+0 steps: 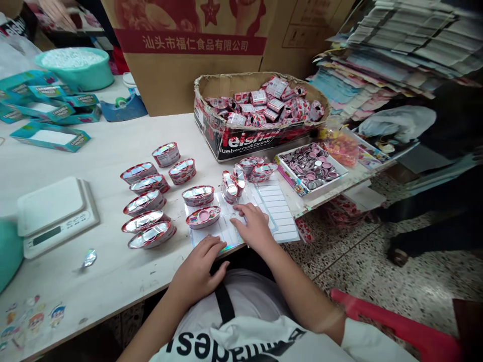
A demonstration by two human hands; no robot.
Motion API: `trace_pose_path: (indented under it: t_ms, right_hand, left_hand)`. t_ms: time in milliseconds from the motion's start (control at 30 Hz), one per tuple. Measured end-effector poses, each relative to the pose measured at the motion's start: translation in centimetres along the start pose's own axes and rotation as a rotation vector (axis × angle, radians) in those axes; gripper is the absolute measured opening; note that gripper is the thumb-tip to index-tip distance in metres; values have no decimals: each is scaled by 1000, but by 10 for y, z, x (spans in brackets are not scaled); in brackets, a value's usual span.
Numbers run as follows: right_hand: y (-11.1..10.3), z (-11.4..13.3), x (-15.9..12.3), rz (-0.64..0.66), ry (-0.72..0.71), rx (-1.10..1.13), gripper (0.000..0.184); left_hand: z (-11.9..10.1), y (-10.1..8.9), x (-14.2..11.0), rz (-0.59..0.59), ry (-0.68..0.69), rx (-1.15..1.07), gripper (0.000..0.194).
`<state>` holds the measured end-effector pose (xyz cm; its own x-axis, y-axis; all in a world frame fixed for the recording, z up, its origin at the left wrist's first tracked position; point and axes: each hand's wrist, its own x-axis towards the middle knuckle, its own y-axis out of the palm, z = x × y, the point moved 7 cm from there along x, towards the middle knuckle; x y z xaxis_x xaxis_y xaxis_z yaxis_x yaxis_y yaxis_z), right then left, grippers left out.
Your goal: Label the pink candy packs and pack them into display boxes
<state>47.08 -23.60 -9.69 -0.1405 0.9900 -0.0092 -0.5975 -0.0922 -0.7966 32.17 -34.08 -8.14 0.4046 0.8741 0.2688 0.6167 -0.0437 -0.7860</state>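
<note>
My left hand (199, 269) lies at the table's near edge, fingers loosely curled, its fingertips on the lower corner of a shiny sticker sheet (219, 231). My right hand (253, 227) rests on the same sheet and a white lined sheet (277, 206), fingers bent with the tips pressing down. Neither hand lifts anything. Just beyond my hands sits an open oval tin (203, 216) with a pink disc inside. Several closed foil-topped oval tins (145, 202) lie in rows to the left, and two tins (233, 183) stand on edge ahead of my right hand.
A torn cardboard box (241, 136) full of small packets stands behind. A tray of round pink caps (311, 166) sits at the right table end. A white digital scale (55, 213) is at left, with teal cartons (51, 136) and a teal basin (73, 68) beyond. Red stool (396, 324) lower right.
</note>
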Motion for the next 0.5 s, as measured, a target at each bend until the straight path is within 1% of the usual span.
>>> trace_pose_path:
  t_ms: [267,400,500]
  right_hand:
    - [-1,0,-3,-18,1,65,14]
    - [1,-2,4,31,56,75,3]
    - [2,0,7,64,32,46,2]
  left_hand:
    - [0,-2,-2,-42,-2,2,32]
    - [1,0,-2,-36,-10,9,32]
    - [2,1,-1,-18,-27,13,33]
